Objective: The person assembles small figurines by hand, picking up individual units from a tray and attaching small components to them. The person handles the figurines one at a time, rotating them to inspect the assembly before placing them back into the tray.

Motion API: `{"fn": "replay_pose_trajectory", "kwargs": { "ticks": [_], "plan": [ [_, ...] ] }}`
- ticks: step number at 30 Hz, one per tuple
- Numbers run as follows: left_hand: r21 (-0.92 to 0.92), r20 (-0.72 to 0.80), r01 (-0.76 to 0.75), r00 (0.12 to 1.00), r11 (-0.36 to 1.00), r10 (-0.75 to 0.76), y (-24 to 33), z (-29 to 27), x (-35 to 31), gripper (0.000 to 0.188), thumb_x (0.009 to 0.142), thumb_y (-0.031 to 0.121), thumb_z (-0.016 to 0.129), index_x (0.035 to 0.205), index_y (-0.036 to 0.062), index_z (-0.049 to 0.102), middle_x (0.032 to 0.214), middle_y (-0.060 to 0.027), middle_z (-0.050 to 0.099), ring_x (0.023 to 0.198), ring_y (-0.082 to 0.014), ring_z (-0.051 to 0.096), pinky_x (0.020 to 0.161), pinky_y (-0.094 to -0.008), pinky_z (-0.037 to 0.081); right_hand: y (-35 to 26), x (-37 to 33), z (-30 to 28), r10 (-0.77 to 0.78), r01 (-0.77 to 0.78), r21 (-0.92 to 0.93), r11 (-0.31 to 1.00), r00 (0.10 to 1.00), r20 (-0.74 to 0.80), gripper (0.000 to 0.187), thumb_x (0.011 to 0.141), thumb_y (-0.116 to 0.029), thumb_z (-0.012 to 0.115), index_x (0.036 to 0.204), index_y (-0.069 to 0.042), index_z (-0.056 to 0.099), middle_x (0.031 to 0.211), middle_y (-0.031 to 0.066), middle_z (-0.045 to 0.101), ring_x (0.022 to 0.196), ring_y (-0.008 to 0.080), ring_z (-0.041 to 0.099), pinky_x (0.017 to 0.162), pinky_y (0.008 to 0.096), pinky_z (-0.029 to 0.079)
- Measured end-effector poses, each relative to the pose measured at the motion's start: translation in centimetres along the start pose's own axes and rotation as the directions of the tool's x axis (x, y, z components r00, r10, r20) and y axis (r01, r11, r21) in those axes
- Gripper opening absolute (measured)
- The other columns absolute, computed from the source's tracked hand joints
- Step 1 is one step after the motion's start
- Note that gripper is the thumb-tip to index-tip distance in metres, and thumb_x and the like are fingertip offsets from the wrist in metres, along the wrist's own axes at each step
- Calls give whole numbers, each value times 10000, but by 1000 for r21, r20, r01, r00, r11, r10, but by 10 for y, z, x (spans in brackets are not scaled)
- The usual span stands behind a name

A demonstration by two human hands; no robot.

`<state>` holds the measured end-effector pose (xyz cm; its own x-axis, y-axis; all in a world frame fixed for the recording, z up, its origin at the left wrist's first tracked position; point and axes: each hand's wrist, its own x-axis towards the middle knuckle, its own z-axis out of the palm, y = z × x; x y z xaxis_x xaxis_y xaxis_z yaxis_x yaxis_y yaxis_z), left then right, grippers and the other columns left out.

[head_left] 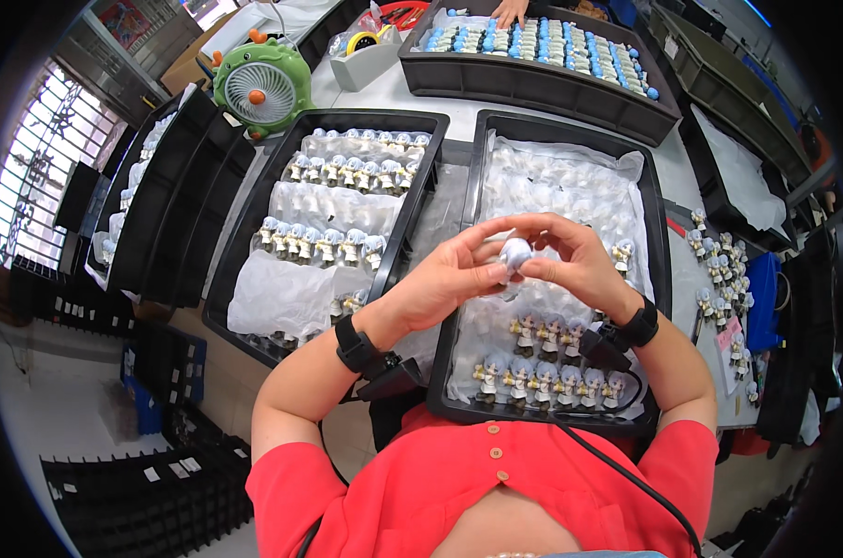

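Between the fingertips of my left hand [459, 270] and my right hand [575, 256] is a small figurine [515, 252] with pale bluish-white hair. Both hands are closed on it, above the right-hand black tray [661, 242]; its lower part is hidden by my fingers. Inside that tray lies white tissue paper [556, 186]. Rows of similar figurines [542, 383] stand at its near end, and one more stands near my right wrist. To the left, another black tray [219, 302] holds rows of the same figurines [321, 244] with tissue between them.
A green fan [263, 88] and a grey tape dispenser [366, 60] stand at the back. Beyond, a person's hand [510, 11] reaches into a large dark crate [533, 88] of blue-and-white pieces. Loose figurines [722, 270] crowd the right table beside a blue bag [764, 302]. Stacked black trays [175, 205] stand left.
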<state>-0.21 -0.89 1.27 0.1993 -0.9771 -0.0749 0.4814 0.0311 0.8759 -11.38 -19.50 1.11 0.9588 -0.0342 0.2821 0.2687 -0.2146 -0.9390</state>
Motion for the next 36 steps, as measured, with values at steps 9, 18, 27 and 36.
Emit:
{"fn": "replay_pose_trajectory", "kwargs": {
  "ticks": [9,18,27,36],
  "plan": [
    [301,93,-169,985,939,147,5,1,0,686,912,127,557,1466,94,154,1427,-139,340,1300,-217,371,1019,-362,361,-11,-2,6,-136,123,-155,980,987,-80,558,726,-124,764,1235,-103,536,979,23,645,893,117,565,822,274,437],
    [-201,121,101,990,974,-78,9,13,-4,606,954,235,498,1455,128,175,1291,-94,474,1102,-337,569,923,-414,462,-6,-4,0,-46,46,-6,999,999,-18,318,791,-148,722,1077,-38,636,965,27,644,832,95,578,747,241,468],
    [-238,-66,63,995,969,-81,15,21,-34,574,946,240,515,1422,59,250,1225,-80,517,1075,-295,587,886,-381,492,-4,-4,10,78,-75,97,992,997,-22,252,938,-153,526,1133,-12,603,1030,57,637,952,100,569,825,240,450],
    [171,-140,558,829,812,-541,55,9,-137,390,807,108,688,1153,25,530,1038,-49,578,796,-115,595,691,-247,488,-8,-9,14,71,-72,-62,995,997,-23,190,877,-76,579,1042,-3,637,980,71,649,884,120,607,788,254,470]
  ]
}}
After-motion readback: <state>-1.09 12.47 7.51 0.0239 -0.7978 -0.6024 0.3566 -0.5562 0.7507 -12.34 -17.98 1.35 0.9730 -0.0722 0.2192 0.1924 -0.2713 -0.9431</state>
